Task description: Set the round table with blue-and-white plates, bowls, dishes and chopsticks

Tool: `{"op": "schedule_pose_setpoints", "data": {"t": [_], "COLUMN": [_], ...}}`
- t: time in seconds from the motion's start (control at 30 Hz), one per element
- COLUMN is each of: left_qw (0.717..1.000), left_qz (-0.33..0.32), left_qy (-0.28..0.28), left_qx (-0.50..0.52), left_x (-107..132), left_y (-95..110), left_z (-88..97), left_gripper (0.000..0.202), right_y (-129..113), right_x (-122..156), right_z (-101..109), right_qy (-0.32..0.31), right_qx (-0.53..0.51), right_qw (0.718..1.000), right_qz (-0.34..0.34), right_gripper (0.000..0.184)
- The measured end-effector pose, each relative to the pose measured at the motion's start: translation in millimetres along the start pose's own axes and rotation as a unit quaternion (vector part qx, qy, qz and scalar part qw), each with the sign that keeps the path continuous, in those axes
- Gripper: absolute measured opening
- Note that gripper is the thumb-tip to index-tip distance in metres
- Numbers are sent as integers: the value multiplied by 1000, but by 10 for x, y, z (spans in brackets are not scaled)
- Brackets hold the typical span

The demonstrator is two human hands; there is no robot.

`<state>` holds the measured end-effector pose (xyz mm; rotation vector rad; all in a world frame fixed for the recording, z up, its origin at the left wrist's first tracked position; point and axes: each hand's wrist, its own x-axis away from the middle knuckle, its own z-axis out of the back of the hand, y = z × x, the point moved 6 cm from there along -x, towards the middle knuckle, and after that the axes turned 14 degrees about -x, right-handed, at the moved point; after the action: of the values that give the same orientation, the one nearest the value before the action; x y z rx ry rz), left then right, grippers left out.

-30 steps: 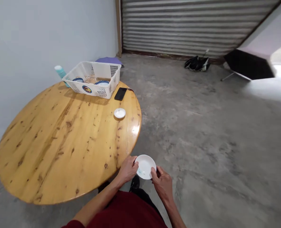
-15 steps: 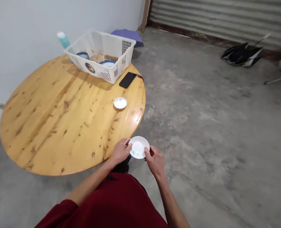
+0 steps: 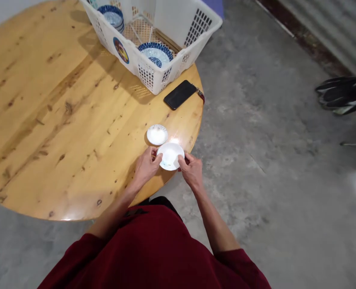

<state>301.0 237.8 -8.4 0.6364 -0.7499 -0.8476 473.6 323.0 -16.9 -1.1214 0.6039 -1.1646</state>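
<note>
A small white saucer (image 3: 169,155) is held between both hands over the right edge of the round wooden table (image 3: 60,120). My left hand (image 3: 145,166) pinches its left rim and my right hand (image 3: 190,169) pinches its right rim. Just beyond it, a smaller white dish (image 3: 157,134) rests on the tabletop, almost touching the held saucer.
A white plastic basket (image 3: 153,76) at the table's far side holds blue-patterned bowls (image 3: 156,53). A black phone (image 3: 180,94) lies beside it near the table edge. Bare concrete floor lies to the right, with a dark folded umbrella (image 3: 342,94) on it.
I have stepped closer to the table. Both hands have carried the saucer from beside the table edge to above the tabletop, next to the smaller dish.
</note>
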Motion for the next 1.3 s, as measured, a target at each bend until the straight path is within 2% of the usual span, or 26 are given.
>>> {"op": "schedule_pose_setpoints", "data": {"t": [0.23, 0.37, 0.5, 0.73, 0.93, 1.17, 1.3], "left_qw": [997, 990, 980, 958, 943, 935, 939], "left_qz": [35, 71, 112, 184, 224, 245, 244], "left_qy": [65, 87, 103, 117, 133, 120, 114], "left_qx": [-37, -81, -126, -185, -207, -225, -214], "left_x": [-433, -609, -689, -655, -687, -667, -647], "left_y": [44, -55, -129, -75, -53, -74, -116], "left_z": [196, 188, 153, 149, 156, 214, 270], "left_gripper": [19, 19, 19, 21, 20, 16, 14], "right_y": [-121, -127, -96, -53, -48, -50, -17], "right_x": [-658, -900, -1068, -1224, -1322, -1325, -1327], "right_z": [-238, -372, -464, -573, -658, -758, -773], "right_qy": [-33, -72, -112, -181, -214, -233, -238], "right_qx": [13, 32, 55, 112, 125, 139, 133], "right_qw": [999, 996, 992, 975, 964, 953, 953], "right_qz": [23, 32, 37, 71, 99, 134, 131], "right_gripper": [33, 32, 33, 35, 38, 36, 35]}}
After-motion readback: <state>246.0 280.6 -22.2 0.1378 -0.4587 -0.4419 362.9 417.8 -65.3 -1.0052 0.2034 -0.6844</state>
